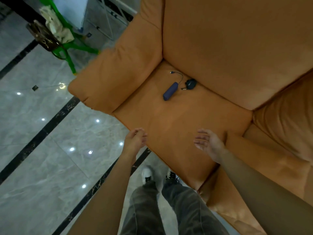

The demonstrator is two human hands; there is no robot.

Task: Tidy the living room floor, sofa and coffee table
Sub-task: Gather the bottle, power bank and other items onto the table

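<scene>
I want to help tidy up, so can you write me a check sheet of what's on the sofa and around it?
Surface: orange sofa, seat smooth.
Job's things: blue power bank and a small black thing lie near the seat's back corner.
Clutter: nothing seen.
Hands: left hand and right hand hover over the seat's front edge, both empty, fingers relaxed.
Cables: short black cable curls out of the power bank, its far end loose.
Surroundings: shiny tiled floor; green chair with a cloth on it.
</scene>
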